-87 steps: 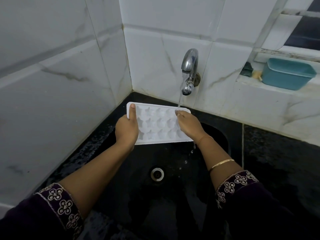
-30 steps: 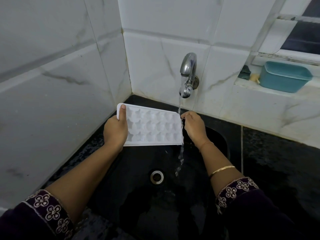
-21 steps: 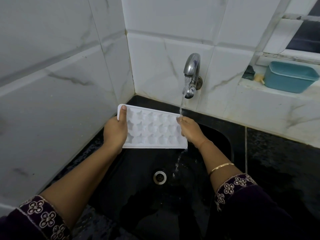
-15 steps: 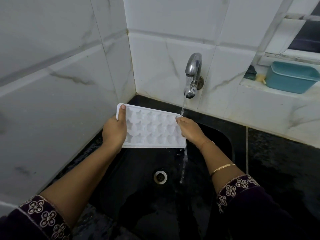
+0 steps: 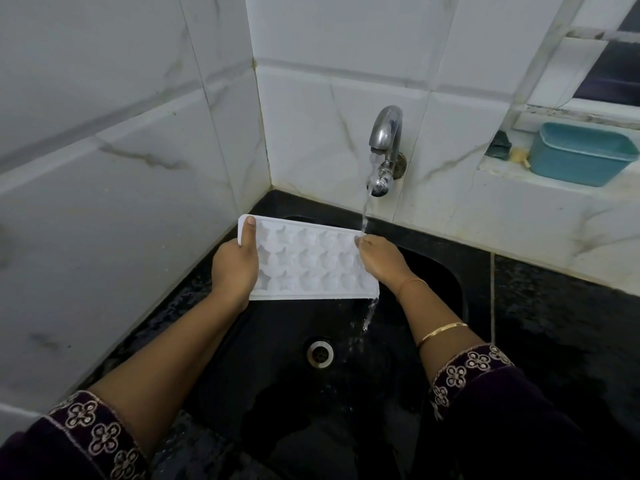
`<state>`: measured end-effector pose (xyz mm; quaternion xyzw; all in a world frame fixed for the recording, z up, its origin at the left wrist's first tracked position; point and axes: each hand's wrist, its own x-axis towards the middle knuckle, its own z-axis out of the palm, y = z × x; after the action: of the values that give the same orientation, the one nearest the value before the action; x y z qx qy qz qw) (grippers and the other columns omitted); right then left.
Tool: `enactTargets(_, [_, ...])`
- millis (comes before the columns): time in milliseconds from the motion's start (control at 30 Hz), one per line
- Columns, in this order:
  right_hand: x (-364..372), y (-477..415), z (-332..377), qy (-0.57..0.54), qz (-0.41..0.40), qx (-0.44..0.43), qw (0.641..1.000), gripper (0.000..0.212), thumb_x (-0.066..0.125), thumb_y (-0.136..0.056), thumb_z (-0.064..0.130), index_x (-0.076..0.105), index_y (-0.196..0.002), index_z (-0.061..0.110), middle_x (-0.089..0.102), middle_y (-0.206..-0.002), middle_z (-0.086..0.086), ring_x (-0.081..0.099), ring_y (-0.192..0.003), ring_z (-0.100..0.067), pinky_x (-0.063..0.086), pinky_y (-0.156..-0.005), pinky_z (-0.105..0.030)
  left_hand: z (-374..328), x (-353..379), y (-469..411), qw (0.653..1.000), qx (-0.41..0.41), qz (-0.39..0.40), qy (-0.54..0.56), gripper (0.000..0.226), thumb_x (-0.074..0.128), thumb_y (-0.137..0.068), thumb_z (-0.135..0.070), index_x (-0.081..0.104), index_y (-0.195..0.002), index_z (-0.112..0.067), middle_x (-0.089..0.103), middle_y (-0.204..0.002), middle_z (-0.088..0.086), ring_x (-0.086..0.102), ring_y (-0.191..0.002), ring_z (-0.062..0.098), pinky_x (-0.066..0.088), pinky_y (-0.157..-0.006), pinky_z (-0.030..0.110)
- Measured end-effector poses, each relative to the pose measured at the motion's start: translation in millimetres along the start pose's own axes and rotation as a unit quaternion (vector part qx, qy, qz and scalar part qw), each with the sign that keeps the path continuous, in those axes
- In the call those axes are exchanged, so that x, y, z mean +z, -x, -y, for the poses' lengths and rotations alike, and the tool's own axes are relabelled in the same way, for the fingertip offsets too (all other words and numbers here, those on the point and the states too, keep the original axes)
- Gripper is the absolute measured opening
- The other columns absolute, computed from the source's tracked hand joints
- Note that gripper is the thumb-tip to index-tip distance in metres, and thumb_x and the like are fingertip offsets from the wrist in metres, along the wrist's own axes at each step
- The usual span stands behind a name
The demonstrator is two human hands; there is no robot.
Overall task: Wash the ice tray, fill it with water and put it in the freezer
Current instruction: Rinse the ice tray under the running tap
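We hold the tray [image 5: 311, 263] over the sink [image 5: 446, 271], left hand [image 5: 235, 268] clamped on its left end. We sweep each cavity under the stream [image 5: 365, 213], right hand [image 5: 379, 259] gripping the right edge, and keep the tray tilted to drain.

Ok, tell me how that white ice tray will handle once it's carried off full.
The ice tray looks thin and moulded, so it probably flexes if held by one end. It is wet under the tap, likely slippery. Its shallow cells would probably spill if tilted; the left hand and right hand at opposite ends suit it.
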<state>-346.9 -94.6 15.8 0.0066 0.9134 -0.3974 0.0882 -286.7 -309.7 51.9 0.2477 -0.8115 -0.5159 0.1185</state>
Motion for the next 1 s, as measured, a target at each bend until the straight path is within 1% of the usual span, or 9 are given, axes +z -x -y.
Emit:
enactTargets(133, [-2, 5, 1, -0.097, 0.045, 0.018, 0.994, 0.024, 0.033, -0.1, 0.031, 0.057, -0.1, 0.033, 0.039, -0.066, 0.012, 0.037, -0.057, -0.008, 0.033, -0.053, -0.017, -1, -4, -6, 1.0, 0.003, -0.014, 0.0, 0.056, 0.029, -0.094, -0.061, 0.047, -0.064, -0.017, 0.05, -0.069, 0.001, 0.049, -0.065, 0.016, 0.045, -0.075, 0.036])
enactTargets(233, [-2, 3, 1, -0.044, 0.004, 0.011, 0.999, 0.03, 0.034, -0.099, 0.034, 0.054, -0.08, 0.022, 0.054, -0.079, 0.003, 0.05, -0.075, -0.017, 0.035, -0.066, -0.028, 2, -1, -4, 1.0, -0.002, -0.008, -0.003, 0.057, 0.029, -0.093, -0.063, 0.046, -0.064, -0.017, 0.051, -0.07, 0.001, 0.053, -0.07, 0.02, 0.047, -0.076, 0.039])
enactTargets(333, [3, -1, 6, 0.001, -0.017, 0.005, 1.0, 0.032, 0.03, -0.1, 0.028, 0.058, -0.099, 0.015, 0.06, -0.111, -0.011, 0.055, -0.102, -0.029, 0.036, -0.082, -0.03, 2, 4, -1, 1.0, -0.009, -0.008, 0.003, 0.055, 0.029, -0.093, -0.063, 0.042, -0.062, -0.019, 0.048, -0.068, -0.001, 0.05, -0.068, 0.019, 0.046, -0.076, 0.037])
enactTargets(433, [1, 2, 6, -0.089, 0.037, 0.0, 0.995, 0.033, 0.031, -0.099, 0.023, 0.059, -0.115, 0.019, 0.054, -0.086, -0.002, 0.048, -0.07, -0.017, 0.039, -0.066, -0.021, -1, 0, -3, 1.0, -0.011, -0.012, 0.016, 0.055, 0.029, -0.093, -0.062, 0.043, -0.062, -0.019, 0.047, -0.068, -0.002, 0.05, -0.068, 0.018, 0.044, -0.075, 0.037])
enactTargets(500, [-3, 4, 4, -0.127, 0.037, 0.02, 0.991, 0.027, 0.036, -0.098, 0.027, 0.062, -0.095, 0.022, 0.046, -0.069, 0.004, 0.04, -0.06, -0.013, 0.035, -0.055, -0.021, -2, -2, -5, 1.0, -0.01, -0.012, 0.011, 0.054, 0.029, -0.094, -0.06, 0.045, -0.063, -0.02, 0.048, -0.07, -0.002, 0.047, -0.065, 0.013, 0.041, -0.074, 0.034])
enactTargets(600, [-1, -2, 0, -0.037, -0.018, 0.025, 0.999, 0.033, 0.036, -0.097, 0.032, 0.053, -0.073, 0.018, 0.056, -0.083, -0.004, 0.051, -0.079, -0.023, 0.035, -0.071, -0.028, -1, 2, -2, 1.0, -0.009, 0.005, 0.01, 0.054, 0.03, -0.094, -0.061, 0.044, -0.063, -0.019, 0.047, -0.069, -0.003, 0.047, -0.065, 0.014, 0.041, -0.07, 0.033])
enactTargets(767, [6, -7, 0, -0.004, -0.014, 0.026, 1.0, 0.039, 0.029, -0.097, 0.024, 0.058, -0.121, 0.012, 0.059, -0.125, -0.012, 0.054, -0.11, -0.031, 0.04, -0.092, -0.034, -2, 10, 1, 1.0, 0.003, -0.002, 0.01, 0.052, 0.03, -0.094, -0.06, 0.036, -0.059, -0.022, 0.04, -0.063, -0.005, 0.039, -0.058, 0.01, 0.033, -0.057, 0.024])
enactTargets(900, [7, -3, -4, -0.069, 0.017, -0.007, 0.997, 0.043, 0.03, -0.096, 0.019, 0.051, -0.134, 0.019, 0.049, -0.104, 0.002, 0.042, -0.091, -0.017, 0.034, -0.084, -0.027, -2, 5, -4, 1.0, -0.012, -0.011, 0.015, 0.058, 0.029, -0.092, -0.064, 0.043, -0.061, -0.018, 0.048, -0.067, -0.001, 0.049, -0.066, 0.018, 0.045, -0.075, 0.037])
enactTargets(1000, [8, -2, -9, -0.102, 0.006, 0.0, 0.995, 0.04, 0.033, -0.098, 0.024, 0.053, -0.132, 0.02, 0.049, -0.106, 0.006, 0.043, -0.092, -0.016, 0.034, -0.085, -0.028, -1, 4, -8, 1.0, -0.014, -0.014, 0.012, 0.057, 0.029, -0.091, -0.066, 0.044, -0.062, -0.019, 0.05, -0.069, 0.0, 0.054, -0.075, 0.023, 0.049, -0.081, 0.041])
